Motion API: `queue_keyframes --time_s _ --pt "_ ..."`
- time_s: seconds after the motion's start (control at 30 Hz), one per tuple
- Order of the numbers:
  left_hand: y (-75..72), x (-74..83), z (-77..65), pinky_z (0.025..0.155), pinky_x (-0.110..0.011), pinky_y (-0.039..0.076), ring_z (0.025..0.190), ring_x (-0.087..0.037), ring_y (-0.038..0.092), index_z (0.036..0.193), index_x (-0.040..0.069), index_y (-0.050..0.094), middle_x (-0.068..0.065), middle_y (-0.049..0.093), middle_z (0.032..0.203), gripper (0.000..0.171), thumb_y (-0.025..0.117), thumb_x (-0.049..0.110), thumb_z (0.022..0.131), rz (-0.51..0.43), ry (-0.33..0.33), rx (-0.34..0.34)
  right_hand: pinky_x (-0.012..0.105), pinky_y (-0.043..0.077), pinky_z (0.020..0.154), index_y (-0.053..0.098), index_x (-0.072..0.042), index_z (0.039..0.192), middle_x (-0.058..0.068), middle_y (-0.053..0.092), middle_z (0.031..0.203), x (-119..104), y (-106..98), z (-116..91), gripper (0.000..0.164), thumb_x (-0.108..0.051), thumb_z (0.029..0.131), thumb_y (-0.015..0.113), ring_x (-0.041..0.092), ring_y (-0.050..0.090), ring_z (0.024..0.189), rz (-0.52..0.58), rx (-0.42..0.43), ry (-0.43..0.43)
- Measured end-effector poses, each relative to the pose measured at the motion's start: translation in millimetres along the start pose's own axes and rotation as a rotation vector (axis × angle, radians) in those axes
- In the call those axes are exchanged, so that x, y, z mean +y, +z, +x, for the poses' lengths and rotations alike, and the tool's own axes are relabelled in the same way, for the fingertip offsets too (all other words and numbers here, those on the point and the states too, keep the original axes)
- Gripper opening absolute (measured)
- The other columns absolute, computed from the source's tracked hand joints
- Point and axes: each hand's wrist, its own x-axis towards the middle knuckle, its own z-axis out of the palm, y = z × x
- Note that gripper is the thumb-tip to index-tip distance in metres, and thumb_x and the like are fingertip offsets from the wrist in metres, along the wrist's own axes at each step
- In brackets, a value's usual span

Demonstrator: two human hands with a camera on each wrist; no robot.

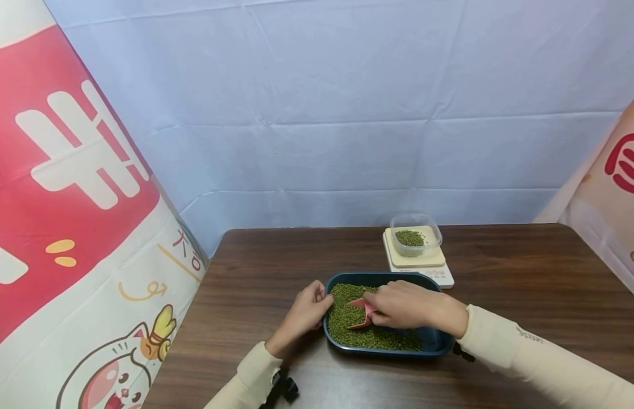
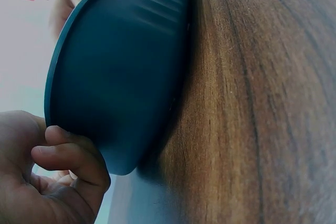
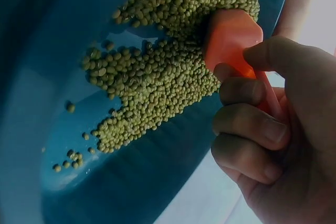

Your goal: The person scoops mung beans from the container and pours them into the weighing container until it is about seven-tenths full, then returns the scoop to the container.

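Note:
A dark blue rectangular basin (image 1: 388, 353) holds green mung beans (image 1: 347, 335), heaped toward its left side. My right hand (image 1: 406, 305) grips the handle of a small pink scoop (image 1: 367, 313). In the right wrist view the fingers curl round the handle, and the scoop's head (image 3: 231, 38) is pushed into the beans (image 3: 168, 72). My left hand (image 1: 309, 307) holds the basin's left rim. From the left wrist view, its curled fingers (image 2: 79, 156) sit at the end of the basin's outer wall (image 2: 115, 66).
Behind the basin stands a white kitchen scale (image 1: 442, 276) bearing a clear plastic container (image 1: 434, 238) with some mung beans in it. The brown wooden table (image 1: 532, 272) ends at a pale blue cloth backdrop (image 1: 317, 159). Printed cloths hang left and right.

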Motion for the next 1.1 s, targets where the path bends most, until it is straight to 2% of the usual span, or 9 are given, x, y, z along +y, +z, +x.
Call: queue_keyframes --time_s 0.37,1.1 --pt "2.2 -1.3 0.5 0.034 -0.021 0.037 0.038 -0.011 0.042 0.087 0.010 0.045 0.003 0.037 0.055 0.017 0.054 0.023 0.094 0.015 -0.007 0.012 0.022 0.021 0.043 0.050 -0.021 0.085 -0.011 0.036 0.056 -0.7 5.3 4.9 0.010 -0.023 0.095 0.054 0.005 0.025 0.044 0.033 -0.030 0.019" --pt "1.6 -0.8 2.9 0.034 -0.022 0.035 0.037 -0.011 0.041 0.086 0.009 0.045 0.003 0.036 0.054 0.018 0.054 0.022 0.094 0.017 -0.011 0.014 0.022 0.025 0.043 0.049 -0.022 0.083 -0.011 0.036 0.057 -0.9 5.4 9.6 0.014 -0.025 0.095 0.052 0.006 0.028 0.045 -0.019 -0.036 0.002"
